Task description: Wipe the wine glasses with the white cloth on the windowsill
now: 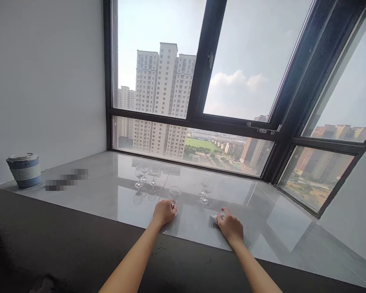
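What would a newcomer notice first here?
Probably the large dark-framed window, with apartment towers outside. Then the sill below: the left hand holds a drinking glass, the right hand what looks like a pale cloth. A blue-and-white bucket stands at the sill's left end.

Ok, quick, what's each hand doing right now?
Left hand: closed, holding a stemmed glass low down.
Right hand: partly closed, holding what looks like a pale cloth.
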{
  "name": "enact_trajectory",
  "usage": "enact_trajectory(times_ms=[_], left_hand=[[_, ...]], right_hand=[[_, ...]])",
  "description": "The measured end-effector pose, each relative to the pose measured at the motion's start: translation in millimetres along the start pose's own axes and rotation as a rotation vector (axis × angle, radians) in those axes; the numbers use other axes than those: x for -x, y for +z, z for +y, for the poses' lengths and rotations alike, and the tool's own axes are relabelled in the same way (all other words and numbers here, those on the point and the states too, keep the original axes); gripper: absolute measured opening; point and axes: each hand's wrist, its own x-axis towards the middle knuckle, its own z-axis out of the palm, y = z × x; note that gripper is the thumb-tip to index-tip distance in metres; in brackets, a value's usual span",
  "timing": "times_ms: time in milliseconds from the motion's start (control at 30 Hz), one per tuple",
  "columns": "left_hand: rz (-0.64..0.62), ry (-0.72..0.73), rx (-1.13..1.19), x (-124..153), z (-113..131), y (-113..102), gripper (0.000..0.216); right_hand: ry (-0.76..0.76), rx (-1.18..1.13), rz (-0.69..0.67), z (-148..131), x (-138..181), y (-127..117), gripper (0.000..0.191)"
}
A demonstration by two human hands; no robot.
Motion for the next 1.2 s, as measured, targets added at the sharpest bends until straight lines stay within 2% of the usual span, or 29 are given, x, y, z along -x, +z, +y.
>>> enact_trajectory(times_ms=[700, 867, 967, 1067, 1200], left_hand=[[-0.006, 0.004, -0.007, 0, 3, -3, 0.029], [-0.006, 0.02, 0.019, -1, 1, -2, 0.029], [0.005, 0.015, 0.018, 0, 0, -1, 0.03], [0.001, 0.02, 0.012, 1, 0, -1, 0.029], [-0.011, 0.004, 0.002, 0, 0, -1, 0.03]], right_hand=[[-0.001, -0.015, 0.047, 3, -4, 7, 0.039], [-0.05, -0.049, 0.092, 6, -2, 11, 0.034], [-0.123, -0.088, 0.178, 9, 1, 11, 0.034], [-0.189, -0.194, 0.33, 2, -3, -4, 0.038], [-0.214, -0.392, 0.535, -40, -26, -56, 0.041]])
